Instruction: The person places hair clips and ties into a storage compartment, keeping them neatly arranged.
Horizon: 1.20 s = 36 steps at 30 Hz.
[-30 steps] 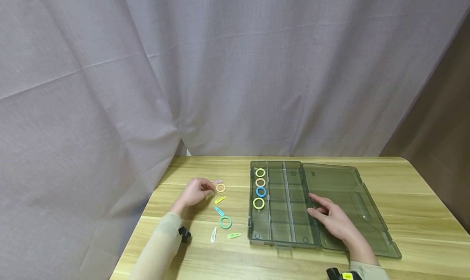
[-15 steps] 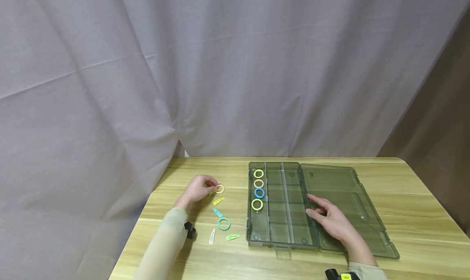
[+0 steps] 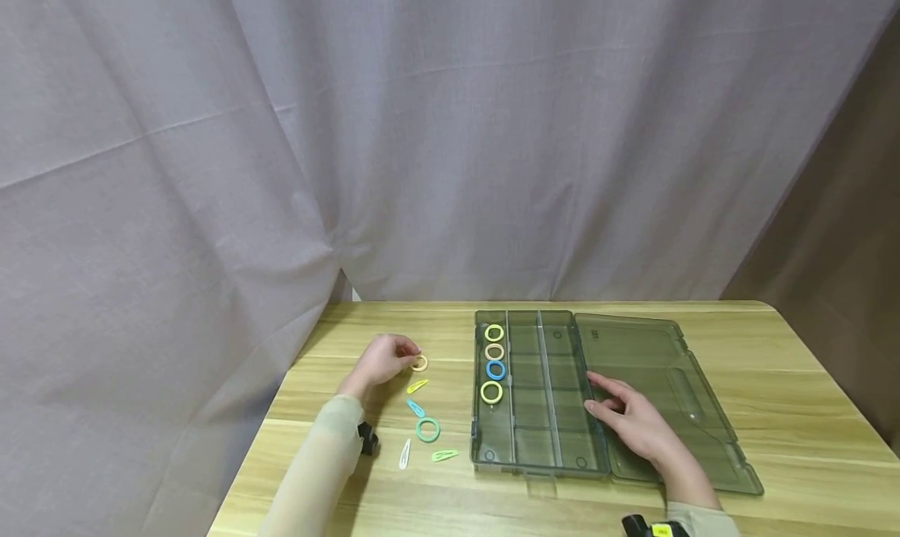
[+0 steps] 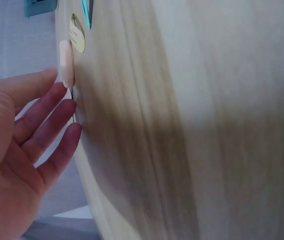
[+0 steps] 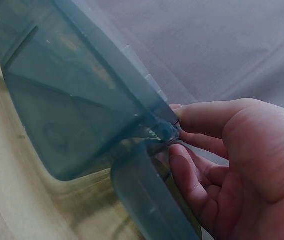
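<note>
In the head view, my left hand (image 3: 385, 359) is low over the table at the left, its fingertips beside a peach hair tie (image 3: 425, 363). The left wrist view shows the thumb (image 4: 34, 87) and bent fingers near that tie. A purple hair clip seen there earlier is now hidden by the hand; I cannot tell whether it is pinched. My right hand (image 3: 629, 421) touches the hinge edge of a translucent grey-green compartment box (image 3: 532, 443), with thumb and index finger apart along it. The right wrist view shows these fingertips against the hinge (image 5: 167, 131).
Nearer me lie a yellow hair clip (image 3: 417, 386), a blue clip (image 3: 416, 408), a green hair tie (image 3: 428, 442), a white clip (image 3: 405, 453) and a light green clip (image 3: 444, 456). Several hair ties line the box's left compartment. The lid (image 3: 668, 388) lies flat to the right.
My left hand has moved slightly right and away from me, covering the purple clip and reaching the peach hair tie's edge. The right hand stays at the box hinge.
</note>
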Available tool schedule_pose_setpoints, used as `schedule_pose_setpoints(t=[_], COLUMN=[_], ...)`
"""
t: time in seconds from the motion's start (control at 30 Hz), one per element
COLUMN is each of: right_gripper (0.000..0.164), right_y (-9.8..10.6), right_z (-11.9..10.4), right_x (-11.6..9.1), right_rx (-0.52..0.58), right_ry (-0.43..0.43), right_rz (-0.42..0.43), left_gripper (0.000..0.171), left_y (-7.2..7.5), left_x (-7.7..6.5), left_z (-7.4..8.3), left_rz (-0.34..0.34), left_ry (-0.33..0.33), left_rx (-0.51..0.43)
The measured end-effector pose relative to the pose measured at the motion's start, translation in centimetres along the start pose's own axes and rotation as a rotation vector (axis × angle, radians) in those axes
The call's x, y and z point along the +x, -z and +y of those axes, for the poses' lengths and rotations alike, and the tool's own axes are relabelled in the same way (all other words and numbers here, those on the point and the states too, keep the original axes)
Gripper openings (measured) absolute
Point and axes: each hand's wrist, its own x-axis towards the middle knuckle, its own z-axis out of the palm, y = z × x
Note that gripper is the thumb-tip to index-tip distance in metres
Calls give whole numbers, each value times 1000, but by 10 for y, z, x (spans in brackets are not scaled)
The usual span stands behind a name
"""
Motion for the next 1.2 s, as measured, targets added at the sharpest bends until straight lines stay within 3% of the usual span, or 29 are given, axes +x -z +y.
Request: schedule_pose_setpoints(t=[0.27,0.53,0.8,0.97,1.2], right_gripper=[69,69,70,69,68], right_y=[0,-1,0,1,-1], right_z=[0,0,0,0,0], right_x=[-1,0,0,2,0], right_rx=[0,0,0,2,13], right_ry=[4,-1,8,17,-11], right_rz=[4,-5,-4,-2,-17], left_gripper=[7,8,8,8,12], left_y=[-1,-4,-8,-9,-10], left_x=[1,0,0,-1,-4], left_z=[3,1,-4,-4,-6], left_rz=[-19,10,38,52,28], left_ry=[24,30,88,90,107], left_rx=[33,65,17,-20,-89])
